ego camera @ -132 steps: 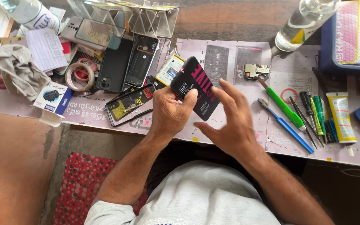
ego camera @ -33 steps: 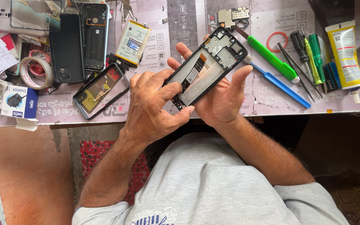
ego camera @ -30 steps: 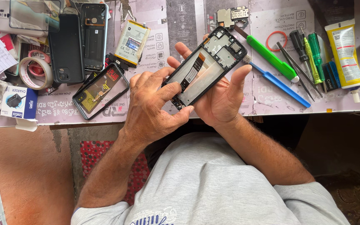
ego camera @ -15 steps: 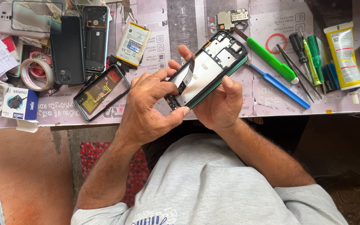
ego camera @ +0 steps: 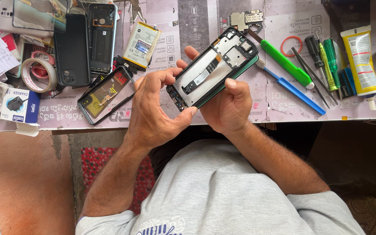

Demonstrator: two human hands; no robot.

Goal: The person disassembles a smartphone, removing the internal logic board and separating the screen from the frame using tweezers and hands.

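Note:
An opened phone frame [ego camera: 213, 68] with a bare white inner plate and a dark ribbon cable is tilted above the table edge, held between both hands. My left hand [ego camera: 157, 111] pinches its lower left end with thumb and forefinger. My right hand [ego camera: 228, 106] cradles it from below, thumb on the right edge, fingertips showing past its upper left side. A flat phone battery [ego camera: 141, 45] lies just left of the frame.
A phone screen part [ego camera: 106, 93], a black back cover [ego camera: 72, 48] and another open phone body [ego camera: 102, 37] lie at the left with a tape roll [ego camera: 38, 74]. A green tool [ego camera: 286, 63], blue tool [ego camera: 294, 89], screwdrivers [ego camera: 325, 58] and a glue tube [ego camera: 361, 56] are at the right.
Four seconds ago I held the phone with a dark, pink-printed face towards me; it has since been turned over, open inside up. In the last second my left thumb and forefinger moved to its lower end.

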